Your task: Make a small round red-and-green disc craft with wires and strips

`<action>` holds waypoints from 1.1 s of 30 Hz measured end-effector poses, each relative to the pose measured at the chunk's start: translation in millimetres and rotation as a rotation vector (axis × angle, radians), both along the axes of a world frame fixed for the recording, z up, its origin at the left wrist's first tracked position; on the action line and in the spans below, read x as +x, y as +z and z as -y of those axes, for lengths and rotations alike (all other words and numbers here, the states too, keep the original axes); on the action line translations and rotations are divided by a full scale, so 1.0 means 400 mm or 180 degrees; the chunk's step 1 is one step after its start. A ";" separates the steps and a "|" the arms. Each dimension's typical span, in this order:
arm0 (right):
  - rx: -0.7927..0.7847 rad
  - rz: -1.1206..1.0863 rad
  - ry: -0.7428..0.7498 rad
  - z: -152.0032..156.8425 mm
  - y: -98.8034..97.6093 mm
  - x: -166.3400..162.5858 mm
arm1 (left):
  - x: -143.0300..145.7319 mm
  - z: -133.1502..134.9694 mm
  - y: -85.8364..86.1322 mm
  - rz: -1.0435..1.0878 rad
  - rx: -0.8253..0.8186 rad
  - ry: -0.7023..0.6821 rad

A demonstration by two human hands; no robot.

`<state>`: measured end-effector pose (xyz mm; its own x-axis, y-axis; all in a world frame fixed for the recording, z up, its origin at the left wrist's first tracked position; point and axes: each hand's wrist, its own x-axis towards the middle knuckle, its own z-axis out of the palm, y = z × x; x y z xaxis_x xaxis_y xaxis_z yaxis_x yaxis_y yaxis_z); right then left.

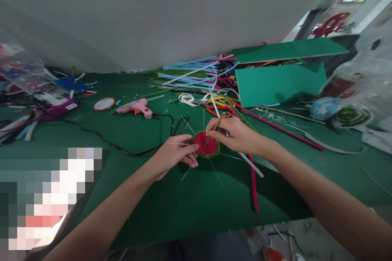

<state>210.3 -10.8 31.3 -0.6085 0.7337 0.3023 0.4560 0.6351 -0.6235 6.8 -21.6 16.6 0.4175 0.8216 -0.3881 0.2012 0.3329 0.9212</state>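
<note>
A round disc, red inside with a green fuzzy rim, sits low over the green table at the middle. Several thin pale wires stick out around it. My left hand grips its left edge, thumb on top and fingers beneath. Above the disc, my right hand pinches a thin brownish stick, its lower end hidden by the fingers. The stick slants down toward the red surface; whether it touches cannot be seen. Just beyond my right hand lie white-handled scissors and a red-orange-handled tool.
A pink glue gun with a black cord lies left, beyond it a purple device. Blue fuzzy stems are piled at the back beside a green box. Red stems and a plastic bag are at right.
</note>
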 end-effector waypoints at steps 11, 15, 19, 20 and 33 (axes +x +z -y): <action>0.0056 0.0366 0.0104 0.004 -0.010 -0.021 | 0.015 0.004 -0.012 -0.0218 0.0235 0.0214; -0.0021 0.0464 0.0071 0.003 -0.006 -0.020 | 0.014 0.003 -0.015 -0.0175 0.0224 0.0262; -0.0058 0.0508 0.0061 0.002 -0.003 -0.020 | 0.015 0.003 -0.011 -0.0128 0.0138 0.0289; -0.0078 0.0510 0.0066 0.002 -0.003 -0.020 | 0.015 0.003 -0.010 -0.0114 0.0128 0.0297; -0.0176 0.0537 -0.0011 0.000 -0.003 -0.022 | 0.021 0.006 -0.008 -0.0085 0.0116 0.0395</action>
<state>201.4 -11.0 30.1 -0.6447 0.7485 0.1552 0.5592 0.6002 -0.5719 15.4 -24.0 13.6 0.3017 0.8800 -0.3668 0.1853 0.3232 0.9280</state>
